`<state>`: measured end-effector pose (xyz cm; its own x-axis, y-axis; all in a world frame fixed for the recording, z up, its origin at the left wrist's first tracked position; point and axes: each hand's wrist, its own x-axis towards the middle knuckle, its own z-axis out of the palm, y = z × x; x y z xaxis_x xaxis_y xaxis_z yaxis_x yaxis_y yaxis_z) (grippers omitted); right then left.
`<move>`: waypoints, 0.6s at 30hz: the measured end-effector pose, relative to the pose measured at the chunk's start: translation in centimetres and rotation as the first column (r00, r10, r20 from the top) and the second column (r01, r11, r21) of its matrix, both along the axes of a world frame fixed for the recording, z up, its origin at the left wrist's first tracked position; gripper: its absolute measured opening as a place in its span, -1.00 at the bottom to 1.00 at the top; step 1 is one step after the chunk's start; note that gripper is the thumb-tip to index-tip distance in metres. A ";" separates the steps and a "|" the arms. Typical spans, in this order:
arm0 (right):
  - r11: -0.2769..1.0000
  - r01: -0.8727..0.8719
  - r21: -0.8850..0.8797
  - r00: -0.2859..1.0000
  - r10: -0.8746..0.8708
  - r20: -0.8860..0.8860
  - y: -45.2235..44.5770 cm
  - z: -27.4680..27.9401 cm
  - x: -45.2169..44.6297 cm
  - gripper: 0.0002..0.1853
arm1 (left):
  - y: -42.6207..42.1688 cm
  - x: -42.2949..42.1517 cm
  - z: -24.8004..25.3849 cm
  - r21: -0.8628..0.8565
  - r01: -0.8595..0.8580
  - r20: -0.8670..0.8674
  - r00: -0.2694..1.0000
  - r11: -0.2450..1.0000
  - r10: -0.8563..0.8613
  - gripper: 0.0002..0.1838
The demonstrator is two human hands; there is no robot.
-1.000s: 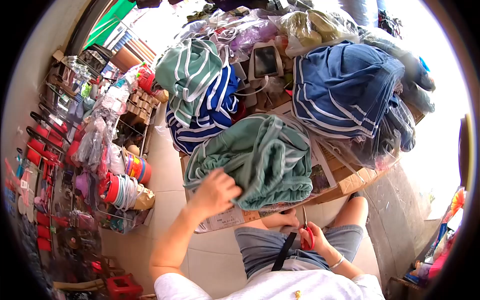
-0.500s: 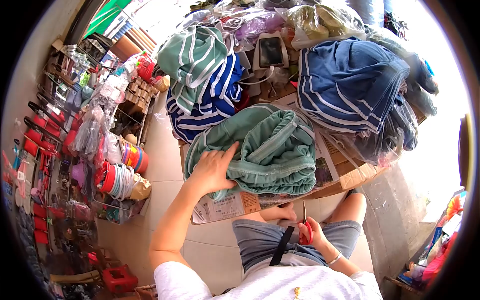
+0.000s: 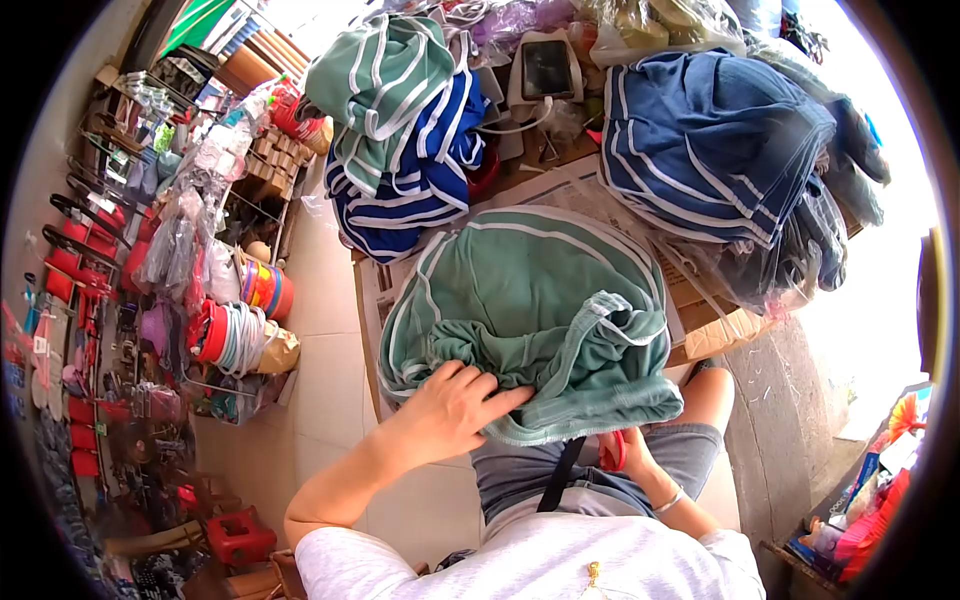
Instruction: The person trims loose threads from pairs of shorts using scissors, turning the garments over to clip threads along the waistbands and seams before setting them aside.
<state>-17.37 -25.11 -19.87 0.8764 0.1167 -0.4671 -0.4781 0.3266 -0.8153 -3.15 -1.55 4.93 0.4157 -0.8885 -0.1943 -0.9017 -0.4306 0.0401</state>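
Apparently arranging the near folds of the green garment (image 3: 530, 260) with the left hand (image 3: 445, 412), with fingers bent into the cloth (cannot tell whether pinching), and holding red-handled scissors (image 3: 612, 452) in the closed fingers of the right hand (image 3: 637, 460); seems to call next for a steady hold, with blades clear. As for the garment, lies on newspaper (image 3: 552, 190) before the lap, smooth and white-striped at far side, bunched and rumpled at near edge.
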 end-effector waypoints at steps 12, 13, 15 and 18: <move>0.999 -0.027 -0.026 0.998 0.025 -0.055 0.3 1.4 -0.8 -0.71 | -5.0 11.1 -2.0 -0.547 -0.598 -0.454 0.800 0.586 0.392 -0.74; 1.000 -0.010 0.005 0.998 0.010 -0.055 0.3 1.4 -1.0 -0.73 | -5.2 11.6 -3.1 -0.545 -0.596 -0.458 0.801 0.589 0.387 -0.74; 1.000 0.003 -0.004 0.999 -0.003 -0.037 0.2 1.5 -1.4 -0.73 | -5.5 12.1 -4.6 -0.527 -0.451 -0.214 0.891 0.720 0.401 -0.73; 1.000 0.006 -0.018 1.000 -0.006 -0.001 0.0 1.2 -1.5 -0.74 | -5.7 12.4 -5.4 -0.525 -0.508 -0.261 0.860 0.683 0.440 -0.71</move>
<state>-18.91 -25.11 -18.64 0.8766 0.1026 -0.4701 -0.4770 0.3146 -0.8207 9.27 -7.24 -0.51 0.8192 -0.5373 0.2005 -0.5582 -0.6669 0.4936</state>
